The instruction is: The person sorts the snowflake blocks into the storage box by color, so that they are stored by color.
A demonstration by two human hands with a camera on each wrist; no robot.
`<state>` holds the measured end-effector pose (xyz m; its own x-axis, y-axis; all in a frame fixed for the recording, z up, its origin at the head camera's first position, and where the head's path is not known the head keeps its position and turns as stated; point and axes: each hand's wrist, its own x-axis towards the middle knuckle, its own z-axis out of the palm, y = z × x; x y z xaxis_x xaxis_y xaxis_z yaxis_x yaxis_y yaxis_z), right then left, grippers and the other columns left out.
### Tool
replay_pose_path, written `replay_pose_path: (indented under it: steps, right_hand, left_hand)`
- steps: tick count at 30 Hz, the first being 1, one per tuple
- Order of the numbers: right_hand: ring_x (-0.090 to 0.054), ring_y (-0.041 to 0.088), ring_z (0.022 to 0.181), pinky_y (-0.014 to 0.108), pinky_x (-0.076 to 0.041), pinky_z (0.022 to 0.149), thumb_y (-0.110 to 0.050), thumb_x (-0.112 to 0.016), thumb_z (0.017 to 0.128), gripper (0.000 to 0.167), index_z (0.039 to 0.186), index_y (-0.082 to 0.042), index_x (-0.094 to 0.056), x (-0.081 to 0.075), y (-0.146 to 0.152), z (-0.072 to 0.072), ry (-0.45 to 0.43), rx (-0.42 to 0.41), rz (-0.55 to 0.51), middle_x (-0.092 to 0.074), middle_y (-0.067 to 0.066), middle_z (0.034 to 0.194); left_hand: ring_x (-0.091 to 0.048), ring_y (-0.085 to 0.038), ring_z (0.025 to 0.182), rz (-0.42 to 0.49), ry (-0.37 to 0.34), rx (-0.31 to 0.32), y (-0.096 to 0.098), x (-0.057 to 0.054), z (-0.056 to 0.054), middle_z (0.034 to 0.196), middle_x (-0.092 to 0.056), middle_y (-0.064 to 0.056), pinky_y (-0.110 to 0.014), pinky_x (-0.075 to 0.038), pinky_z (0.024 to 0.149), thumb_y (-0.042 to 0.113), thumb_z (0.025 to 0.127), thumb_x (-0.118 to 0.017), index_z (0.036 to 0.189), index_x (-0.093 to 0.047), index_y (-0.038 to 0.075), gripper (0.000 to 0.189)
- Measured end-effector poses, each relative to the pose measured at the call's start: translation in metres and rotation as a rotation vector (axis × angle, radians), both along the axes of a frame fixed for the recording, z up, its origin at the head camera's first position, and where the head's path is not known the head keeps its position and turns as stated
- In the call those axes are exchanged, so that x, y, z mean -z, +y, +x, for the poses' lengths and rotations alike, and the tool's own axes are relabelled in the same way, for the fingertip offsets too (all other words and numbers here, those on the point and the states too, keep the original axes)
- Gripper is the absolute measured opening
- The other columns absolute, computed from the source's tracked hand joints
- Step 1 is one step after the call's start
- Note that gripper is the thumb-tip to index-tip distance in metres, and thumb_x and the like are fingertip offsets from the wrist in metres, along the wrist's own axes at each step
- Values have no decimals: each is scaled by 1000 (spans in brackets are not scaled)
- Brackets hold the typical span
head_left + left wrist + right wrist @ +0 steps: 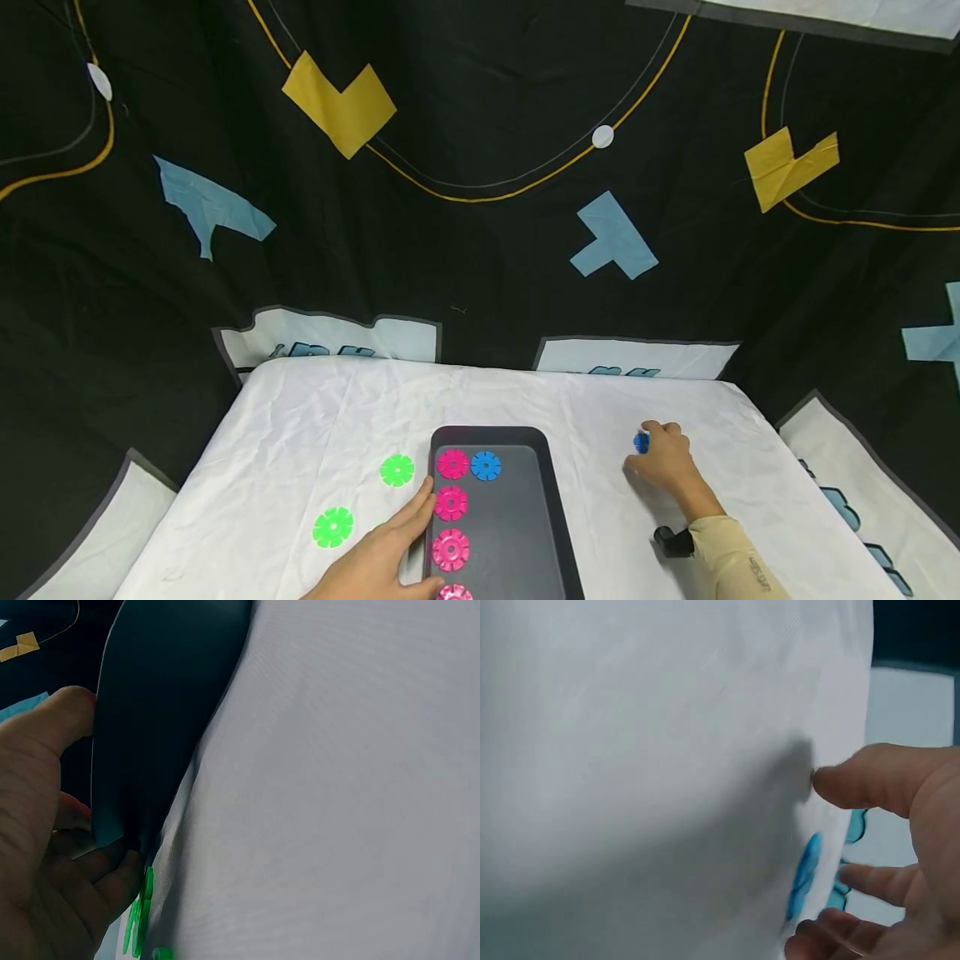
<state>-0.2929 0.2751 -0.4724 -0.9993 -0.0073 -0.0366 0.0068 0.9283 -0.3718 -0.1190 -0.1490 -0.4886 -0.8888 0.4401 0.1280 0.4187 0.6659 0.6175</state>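
Right hand (666, 457) had a wide grip beside the blue disc (641, 442) on the surface (592, 508); looked light, stiff, likely slick: best pinched at its rim. Left hand (382, 557) held tray (513, 533).

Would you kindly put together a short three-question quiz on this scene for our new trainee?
1. Multiple choice: in the head view, how many green discs lie on the white cloth to the left of the tray?
A) One
B) Two
C) Four

2. True or false: the left hand touches the tray.

3. Fill in the blank: out on the cloth to the right of the tray, the right hand is at a ____ disc.

Key:
1. B, two.
2. True; it is at the tray's left edge.
3. Blue.
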Motion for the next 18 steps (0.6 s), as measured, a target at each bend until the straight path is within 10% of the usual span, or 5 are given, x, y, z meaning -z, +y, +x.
replay_pose_path:
  steps: [18]
  right_hand:
    - [-52, 40, 96, 54, -47, 81, -31, -76, 74, 60, 117, 6, -55, 3, 5, -9, -89, 24, -1, -52, 25, 105]
  left_hand:
    - [-33, -28, 140, 11, -36, 0, 0, -3, 0, 162, -14, -7, -38, -44, 101, 55, 83, -69, 150, -30, -3, 97]
